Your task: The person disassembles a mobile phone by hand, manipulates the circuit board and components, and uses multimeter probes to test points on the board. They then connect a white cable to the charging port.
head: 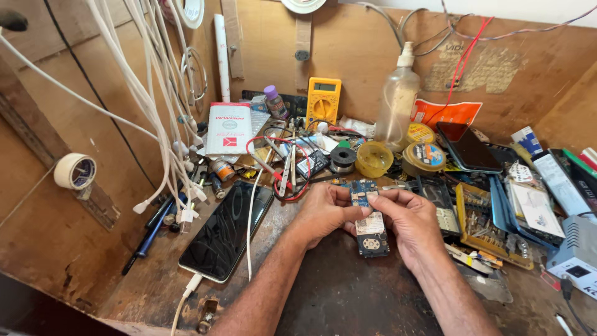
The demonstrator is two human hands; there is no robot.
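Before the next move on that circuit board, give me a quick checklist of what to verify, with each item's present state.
1. Circuit board held by both hands: ok, left hand and right hand pinch its upper end.
2. Board clear of the bench: cannot tell.
3. Smartphone clear of the hands: ok, lies apart at left, cable plugged in.
4. Tweezers within reach: ok, just behind the hands.
5. Multimeter ready: cannot tell, propped against the back wall.
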